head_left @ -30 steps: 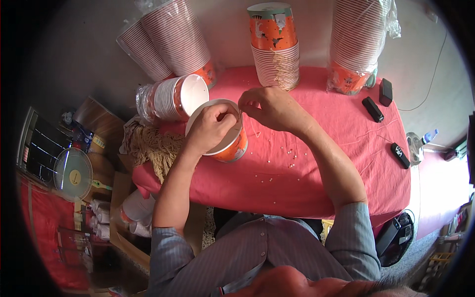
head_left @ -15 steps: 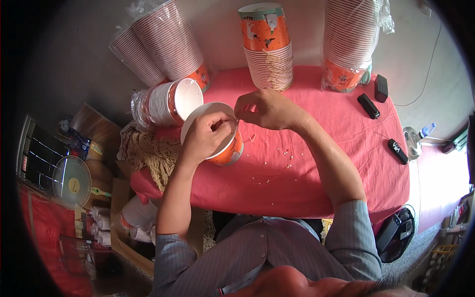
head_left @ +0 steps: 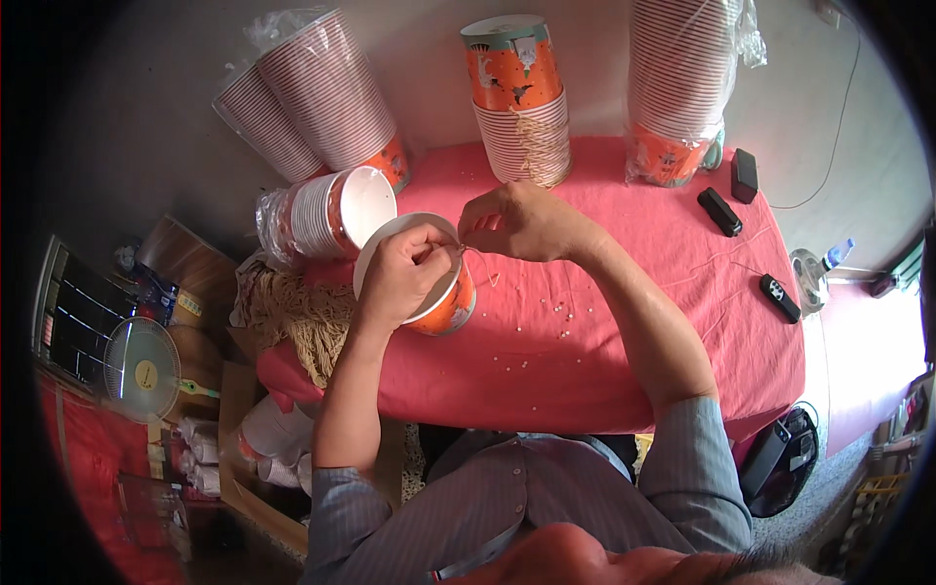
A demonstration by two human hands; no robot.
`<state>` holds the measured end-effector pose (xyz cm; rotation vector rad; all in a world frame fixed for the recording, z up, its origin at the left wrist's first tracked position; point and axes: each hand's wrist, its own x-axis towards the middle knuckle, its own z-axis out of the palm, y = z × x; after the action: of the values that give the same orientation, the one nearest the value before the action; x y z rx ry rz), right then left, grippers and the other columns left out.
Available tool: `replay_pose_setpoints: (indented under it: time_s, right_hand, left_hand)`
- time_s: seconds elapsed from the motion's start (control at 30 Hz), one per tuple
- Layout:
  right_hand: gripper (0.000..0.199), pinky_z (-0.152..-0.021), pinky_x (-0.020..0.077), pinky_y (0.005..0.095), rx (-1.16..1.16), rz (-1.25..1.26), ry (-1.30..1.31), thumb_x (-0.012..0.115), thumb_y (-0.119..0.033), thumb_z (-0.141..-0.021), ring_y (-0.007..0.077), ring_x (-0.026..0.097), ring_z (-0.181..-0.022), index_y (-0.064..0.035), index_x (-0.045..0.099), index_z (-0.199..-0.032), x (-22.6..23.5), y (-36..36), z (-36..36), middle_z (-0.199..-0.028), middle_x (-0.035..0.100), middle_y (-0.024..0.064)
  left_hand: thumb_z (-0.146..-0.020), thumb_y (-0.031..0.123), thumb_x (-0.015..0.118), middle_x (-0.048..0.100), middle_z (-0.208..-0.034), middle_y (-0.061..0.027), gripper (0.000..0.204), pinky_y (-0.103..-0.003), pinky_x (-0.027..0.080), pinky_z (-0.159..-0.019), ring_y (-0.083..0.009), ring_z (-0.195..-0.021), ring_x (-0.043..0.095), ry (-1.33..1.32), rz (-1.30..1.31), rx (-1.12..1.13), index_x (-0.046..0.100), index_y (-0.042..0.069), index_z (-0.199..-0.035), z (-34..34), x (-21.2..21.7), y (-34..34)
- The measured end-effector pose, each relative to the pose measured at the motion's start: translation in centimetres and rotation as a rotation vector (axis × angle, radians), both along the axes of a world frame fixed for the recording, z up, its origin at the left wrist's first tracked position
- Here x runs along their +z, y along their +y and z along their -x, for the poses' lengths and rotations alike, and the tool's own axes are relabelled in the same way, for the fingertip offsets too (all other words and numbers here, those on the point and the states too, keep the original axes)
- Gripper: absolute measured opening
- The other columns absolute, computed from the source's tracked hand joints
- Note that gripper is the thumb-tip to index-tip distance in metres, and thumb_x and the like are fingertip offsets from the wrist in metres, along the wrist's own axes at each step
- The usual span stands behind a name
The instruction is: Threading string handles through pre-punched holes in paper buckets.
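Note:
An orange-printed paper bucket [head_left: 448, 310] with a white inside stands near the left of the table, its mouth toward me. My left hand [head_left: 402, 275] reaches over the mouth, with thumb and forefinger closed at the bucket's right rim. Just beyond that rim, my right hand [head_left: 512, 222] pinches a thin tan cord, its fingertips almost meeting those of the left. A loop of the cord [head_left: 494, 278] hangs beside the bucket's outer wall. The exact spot where cord and rim meet is partly hidden by my fingers.
Tan cords [head_left: 297, 317] lie bunched at the table's left edge. Nested buckets [head_left: 317, 216] lie behind them. Taller stacks stand at the back, one stack [head_left: 522, 136] with cords hanging down. Small white beads [head_left: 558, 317] dot the red cloth [head_left: 624, 390]. Black devices [head_left: 720, 212] lie at right.
The whole view has shifted slightly, with the table a little lower in it. Both hands keep their pinch at the bucket's rim, with only slight finger movement.

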<state>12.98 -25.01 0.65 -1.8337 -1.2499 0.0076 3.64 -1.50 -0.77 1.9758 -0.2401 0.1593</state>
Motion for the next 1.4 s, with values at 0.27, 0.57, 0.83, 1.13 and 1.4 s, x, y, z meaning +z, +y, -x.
replay_pose_setpoints:
  time_s: [0.27,0.57,0.83,1.13,1.4]
  right_hand:
    - [0.015,-0.084,0.0630,0.0383,-0.035,0.013,-0.039,0.075,-0.014,-0.097,0.0250,0.081,-0.090,-0.0036,0.080,-0.105,-0.3,0.1,-0.1,-0.094,0.082,0.0135]
    - [0.018,-0.085,0.0632,0.0402,-0.040,0.015,0.000,0.077,-0.017,-0.097,0.0260,0.081,-0.091,-0.0035,0.081,-0.108,-0.3,0.2,0.1,-0.097,0.083,0.0144]
    - [0.019,-0.086,0.0631,0.0378,-0.035,-0.006,0.066,0.079,-0.014,-0.096,0.0221,0.080,-0.090,-0.0017,0.082,-0.110,-0.6,0.6,-0.2,-0.096,0.083,0.0139]
    - [0.025,-0.090,0.0641,0.0384,0.026,0.024,0.098,0.080,-0.012,-0.092,0.0252,0.080,-0.099,-0.0007,0.075,-0.114,-1.0,0.4,-0.5,-0.104,0.082,0.0137]
    - [0.028,-0.088,0.0634,0.0371,-0.014,0.070,0.166,0.078,-0.009,-0.092,0.0224,0.079,-0.100,-0.0006,0.072,-0.118,-1.5,1.4,-0.3,-0.104,0.080,0.0121]
  left_hand:
    - [-0.102,0.004,0.070,0.079,-0.095,-0.0047,0.014,-0.025,0.055,-0.080,-0.0060,-0.089,0.071,-0.009,0.015,-0.045,0.075,-0.007,-0.110,0.1,-0.1,-0.3]
    - [-0.105,0.005,0.071,0.080,-0.100,-0.0040,0.016,-0.024,0.056,-0.084,-0.0069,-0.092,0.071,0.075,0.077,-0.049,0.077,-0.006,-0.113,0.4,0.0,-0.4]
    - [-0.104,0.009,0.072,0.078,-0.096,0.0003,0.014,-0.020,0.052,-0.075,-0.0040,-0.083,0.068,0.174,0.150,0.008,0.079,-0.002,-0.110,0.3,0.2,0.4]
    - [-0.103,0.015,0.074,0.067,-0.083,0.0080,0.012,-0.019,0.038,-0.055,0.0011,-0.062,0.049,0.213,0.276,0.026,0.080,0.005,-0.103,-0.1,0.1,0.8]
    - [-0.102,0.016,0.076,0.065,-0.082,0.0086,0.011,-0.019,0.038,-0.057,0.0014,-0.064,0.048,0.206,0.232,0.065,0.079,0.005,-0.103,-0.3,0.1,0.7]
